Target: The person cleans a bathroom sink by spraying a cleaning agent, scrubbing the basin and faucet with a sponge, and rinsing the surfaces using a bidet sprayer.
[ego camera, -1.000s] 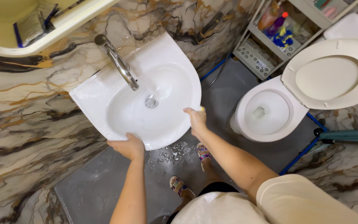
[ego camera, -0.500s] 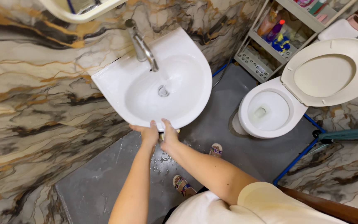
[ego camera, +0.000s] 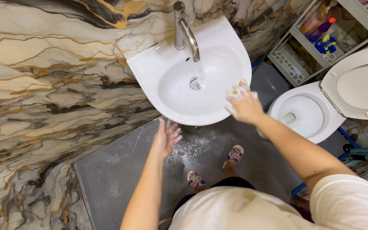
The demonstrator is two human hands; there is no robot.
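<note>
Glossy white ceramic sink point(ego camera: 167, 72), shiny metal tap point(ego camera: 186, 27), polished veined marble wall point(ego camera: 43, 85), matt grey floor point(ego camera: 116, 170).

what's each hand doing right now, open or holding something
Left hand: open, fingers spread, empty, below the sink rim.
Right hand: shut on a yellow sponge at the sink's edge.

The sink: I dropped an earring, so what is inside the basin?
In the sink, water runs from the tap to the drain. The right hand with a yellow sponge covers the right rim.
</note>
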